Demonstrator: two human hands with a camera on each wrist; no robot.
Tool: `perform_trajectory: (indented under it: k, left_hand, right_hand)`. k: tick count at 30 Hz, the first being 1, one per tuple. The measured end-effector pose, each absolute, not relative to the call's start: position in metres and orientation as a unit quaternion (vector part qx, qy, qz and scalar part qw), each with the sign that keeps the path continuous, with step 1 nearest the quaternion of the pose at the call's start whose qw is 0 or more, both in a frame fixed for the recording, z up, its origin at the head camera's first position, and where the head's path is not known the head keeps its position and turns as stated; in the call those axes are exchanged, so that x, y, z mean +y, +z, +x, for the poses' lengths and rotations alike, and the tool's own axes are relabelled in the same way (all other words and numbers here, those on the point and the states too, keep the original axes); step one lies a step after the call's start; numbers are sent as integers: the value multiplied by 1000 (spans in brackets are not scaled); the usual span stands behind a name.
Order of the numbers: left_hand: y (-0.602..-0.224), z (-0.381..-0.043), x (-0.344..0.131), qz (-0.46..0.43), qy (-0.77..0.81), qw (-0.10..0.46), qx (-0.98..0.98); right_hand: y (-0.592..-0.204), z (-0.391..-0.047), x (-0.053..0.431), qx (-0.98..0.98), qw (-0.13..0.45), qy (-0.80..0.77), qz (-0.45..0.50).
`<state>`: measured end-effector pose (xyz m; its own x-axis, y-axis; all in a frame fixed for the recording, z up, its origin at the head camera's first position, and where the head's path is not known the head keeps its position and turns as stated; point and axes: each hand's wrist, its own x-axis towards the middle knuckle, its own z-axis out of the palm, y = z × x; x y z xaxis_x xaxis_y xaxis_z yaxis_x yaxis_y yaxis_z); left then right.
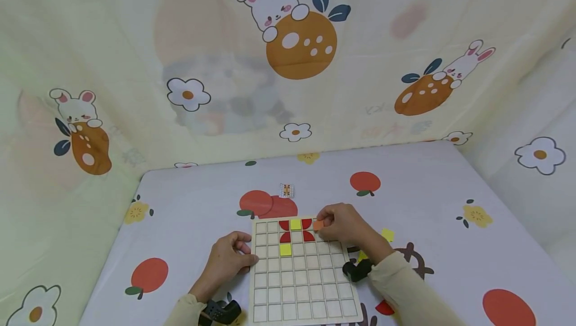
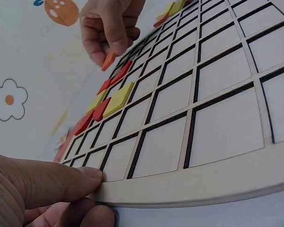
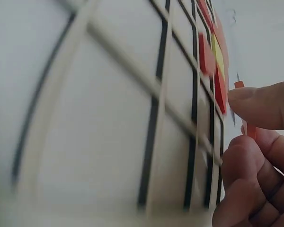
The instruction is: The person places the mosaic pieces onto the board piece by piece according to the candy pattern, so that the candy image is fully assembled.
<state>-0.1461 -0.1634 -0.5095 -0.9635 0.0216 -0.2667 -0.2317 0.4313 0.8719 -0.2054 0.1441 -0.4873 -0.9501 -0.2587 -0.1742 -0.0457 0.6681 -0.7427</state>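
A wooden grid board (image 1: 298, 264) lies on the table, its square cells edged by raised strips. My left hand (image 1: 228, 258) grips the board's left edge; in the left wrist view the thumb (image 2: 80, 179) lies on the rim with curled fingers beside and below it. My right hand (image 1: 344, 223) pinches an orange square tile (image 1: 318, 225) between thumb and fingers, over the top row near the far right corner. Yellow tiles (image 1: 285, 249) and red quarter-round pieces (image 1: 308, 236) sit in cells of the upper rows. The right wrist view shows the orange tile (image 3: 251, 130) edge-on.
Beyond the board lies a small printed card (image 1: 286, 190). Loose yellow pieces (image 1: 387, 235) and a red piece (image 1: 384, 308) lie right of the board, partly behind my right arm. Patterned curtains (image 1: 216, 41) enclose the table's back and sides.
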Motion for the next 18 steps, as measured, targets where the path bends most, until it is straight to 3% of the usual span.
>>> perform_trajectory:
  k: [11,18]
  left_hand:
    - [-510,-146,-164,-67,537,123,832]
    - [-509,-146,-165,-65,540,124,830]
  right_hand:
    - [-492,-203,112,897,125,-398,-143]
    - [-489,-198,103,899,132,-396,-131]
